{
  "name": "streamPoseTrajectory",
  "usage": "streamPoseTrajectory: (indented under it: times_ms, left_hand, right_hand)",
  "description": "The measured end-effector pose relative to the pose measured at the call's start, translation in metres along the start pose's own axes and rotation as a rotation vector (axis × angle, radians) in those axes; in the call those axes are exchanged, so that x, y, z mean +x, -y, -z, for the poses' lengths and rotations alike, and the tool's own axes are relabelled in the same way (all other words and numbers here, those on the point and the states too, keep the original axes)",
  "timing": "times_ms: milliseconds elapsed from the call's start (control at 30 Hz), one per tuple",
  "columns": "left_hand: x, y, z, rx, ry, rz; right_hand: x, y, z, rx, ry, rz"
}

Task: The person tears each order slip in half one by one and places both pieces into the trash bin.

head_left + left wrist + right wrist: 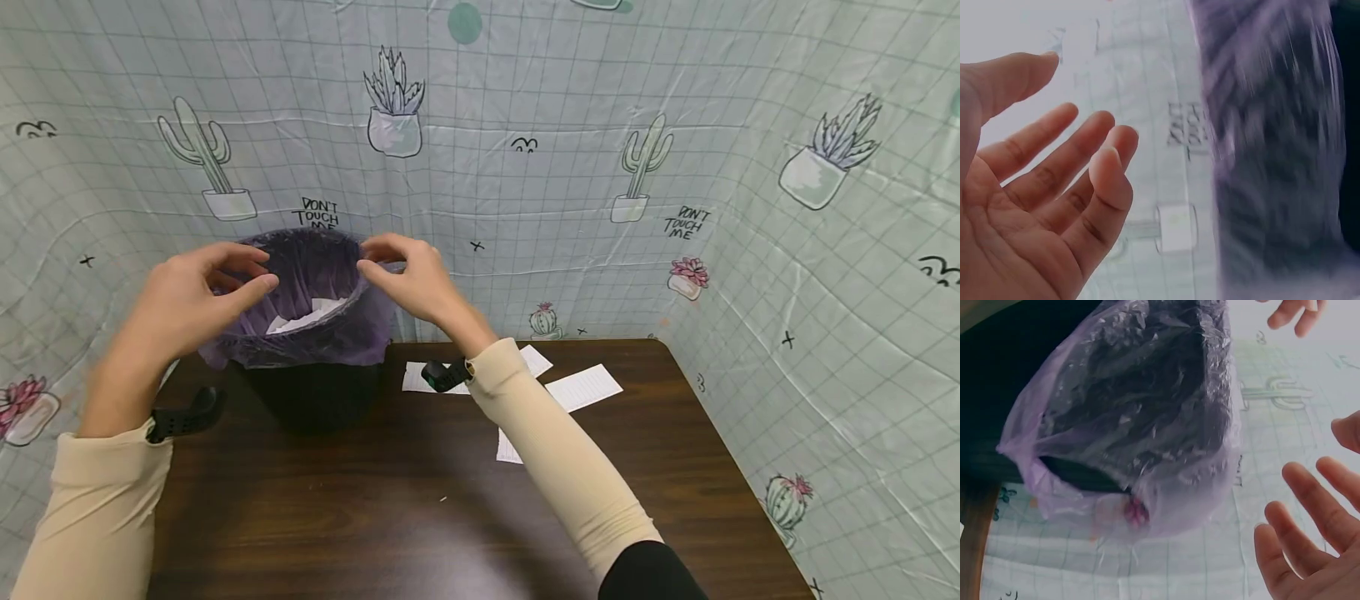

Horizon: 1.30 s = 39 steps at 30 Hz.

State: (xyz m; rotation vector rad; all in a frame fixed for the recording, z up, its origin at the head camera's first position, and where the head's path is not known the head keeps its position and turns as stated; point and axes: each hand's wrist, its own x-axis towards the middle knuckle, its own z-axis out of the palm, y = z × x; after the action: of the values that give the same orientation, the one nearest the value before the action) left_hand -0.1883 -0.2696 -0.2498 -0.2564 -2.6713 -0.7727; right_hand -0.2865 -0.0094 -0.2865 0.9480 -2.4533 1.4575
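Note:
A black trash bin stands at the back left of the table, lined with a purple plastic bag folded over its rim. White paper pieces lie inside it. My left hand is raised at the bin's left side, fingers loosely bent and holding nothing; in the left wrist view its palm and fingers are apart from the bag. My right hand hovers at the right of the rim with fingers relaxed. The right wrist view shows these fingers beside the bag, with nothing in them.
Several white printed paper slips lie on the dark wooden table right of the bin, partly hidden under my right forearm. A tiny white scrap lies nearer. A cactus-print curtain encloses the back and sides.

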Motion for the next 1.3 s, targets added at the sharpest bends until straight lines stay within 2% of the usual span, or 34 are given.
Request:
streamPoseTrajectory:
  times_ms: [133,300,567,733,900,1000,1133,1300]
  left_hand:
    - [-0.004,-0.016,-0.012,-0.041,-0.007,-0.059]
    - [-0.013,-0.039,-0.035,-0.104,-0.007,-0.133]
    - [-0.03,-0.061,-0.076,-0.239,0.078,-0.185]
    - [-0.034,-0.07,-0.112,-0.36,0.149,-0.189]
    - [-0.041,-0.075,-0.154,-0.439,0.192,-0.184]
    - [-0.048,-0.075,-0.18,-0.471,0.223,-0.176]
    - [-0.057,-0.073,-0.21,-0.5,0.275,-0.163]
    - [-0.066,-0.073,-0.237,-0.495,0.302,-0.146]
  right_hand:
    - [-0.019,-0.011,0.007,0.009,-0.043,0.004]
    - [-0.047,-0.03,0.018,-0.006,-0.072,-0.03]
    - [-0.103,-0.067,0.027,-0.028,-0.082,-0.142]
    - [-0.145,-0.098,0.027,0.003,-0.141,-0.226]
    - [-0.184,-0.126,0.021,0.038,-0.172,-0.317]
    - [-0.204,-0.139,0.022,0.014,-0.188,-0.362]
    - [-0.223,-0.153,0.027,-0.062,-0.186,-0.391]
    - [-0.238,-0.166,0.035,-0.12,-0.165,-0.415]
